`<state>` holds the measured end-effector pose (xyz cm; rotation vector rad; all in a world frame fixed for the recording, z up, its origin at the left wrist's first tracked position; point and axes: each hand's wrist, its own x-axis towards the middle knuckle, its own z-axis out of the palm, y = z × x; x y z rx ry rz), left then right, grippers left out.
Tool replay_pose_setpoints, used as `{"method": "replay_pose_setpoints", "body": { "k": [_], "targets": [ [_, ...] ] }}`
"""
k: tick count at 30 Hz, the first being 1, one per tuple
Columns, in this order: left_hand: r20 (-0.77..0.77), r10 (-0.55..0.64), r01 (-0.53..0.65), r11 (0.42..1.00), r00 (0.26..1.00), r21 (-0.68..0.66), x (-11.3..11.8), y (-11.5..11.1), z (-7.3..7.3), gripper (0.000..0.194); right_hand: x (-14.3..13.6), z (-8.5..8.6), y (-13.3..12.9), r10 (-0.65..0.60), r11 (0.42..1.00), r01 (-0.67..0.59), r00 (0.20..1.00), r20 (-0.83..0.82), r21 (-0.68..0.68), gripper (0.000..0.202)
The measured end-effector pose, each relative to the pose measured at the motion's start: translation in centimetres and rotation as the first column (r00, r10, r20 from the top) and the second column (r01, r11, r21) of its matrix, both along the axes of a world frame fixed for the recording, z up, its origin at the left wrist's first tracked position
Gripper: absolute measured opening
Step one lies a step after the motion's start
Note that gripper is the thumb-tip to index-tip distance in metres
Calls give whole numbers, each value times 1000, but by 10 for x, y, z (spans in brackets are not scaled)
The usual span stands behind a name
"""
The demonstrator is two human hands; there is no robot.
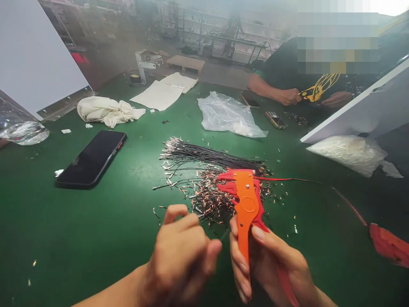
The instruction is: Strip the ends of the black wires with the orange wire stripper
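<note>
My right hand (268, 260) is wrapped round the handles of an orange and red wire stripper (247, 204), its red jaws pointing left. Just left of it, my left hand (182, 251) is closed, fingers curled and thumb pressed in. A faint, blurred line like a thin wire (225, 235) runs from the thumb toward the stripper. Behind the tool lies a heap of short black and coppery wire scraps (211, 196). Beyond the heap stretches a bundle of thin black wires (207, 151) with metal ends at the left. A few single wires lie loose beside it.
A phone (92, 157) lies on the green table at left, near a crumpled white cloth (108, 110). Further back are white paper sheets (162, 91) and a clear plastic bag (228, 114). Across the table a person's hand (289, 97) holds a yellow tool (311, 94).
</note>
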<state>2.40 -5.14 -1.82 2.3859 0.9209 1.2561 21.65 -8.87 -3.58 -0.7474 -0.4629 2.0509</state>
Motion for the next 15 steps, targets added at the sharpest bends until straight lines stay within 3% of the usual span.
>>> {"method": "replay_pose_setpoints", "body": {
  "k": [3, 5, 7, 10, 15],
  "targets": [
    [236, 152, -83, 957, 960, -277, -5, 13, 0, 34, 2, 4, -2, 91, 996, -90, 995, -49, 30, 31],
    [386, 287, -48, 850, 876, -524, -7, 18, -1, 35, 0, 8, -4, 128, 991, -125, 988, -82, 42, 34],
    [489, 370, 88, 721, 790, -688, -8, 20, -1, 36, -1, 12, -4, 172, 985, -167, 980, -101, 52, 36],
    [581, 384, 277, 608, 717, -744, -8, 21, 0, 38, -4, 16, -4, 230, 973, -227, 969, -91, 41, 42],
    [623, 370, 376, 553, 689, -743, -9, 24, 1, 38, -4, 17, -4, 223, 975, -216, 964, -146, 60, 42]
  ]
}}
